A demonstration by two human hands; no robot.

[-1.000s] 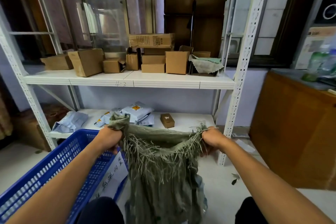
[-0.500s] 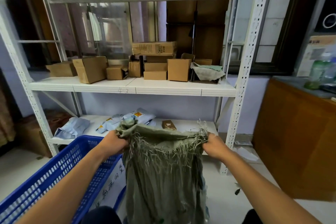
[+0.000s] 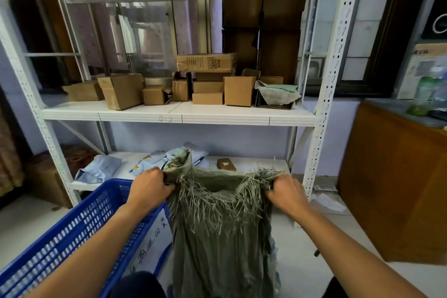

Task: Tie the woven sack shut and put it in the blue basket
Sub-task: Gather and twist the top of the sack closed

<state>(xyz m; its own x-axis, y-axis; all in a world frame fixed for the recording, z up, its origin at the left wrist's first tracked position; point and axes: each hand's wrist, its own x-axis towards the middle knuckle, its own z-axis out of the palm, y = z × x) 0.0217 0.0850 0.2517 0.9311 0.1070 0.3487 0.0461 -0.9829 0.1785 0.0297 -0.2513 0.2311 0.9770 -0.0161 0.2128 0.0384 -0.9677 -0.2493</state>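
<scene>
A grey-green woven sack with a frayed, fringed mouth hangs upright in front of me. My left hand grips the left corner of its mouth, a bunched tuft sticking up above my fingers. My right hand grips the right corner. The mouth sags open between the two hands. The blue basket stands at the lower left, its rim beside my left forearm, with a white handwritten label on its near side.
A white metal shelving rack stands straight ahead, cardboard boxes on the middle shelf and mail pouches plus a small box on the low one. A brown wooden cabinet is at right. Tiled floor lies below.
The view has tilted up a little. Both hands still hold the sack's corners; the left corner tuft stands taller and the mouth sags open slightly more between them.
</scene>
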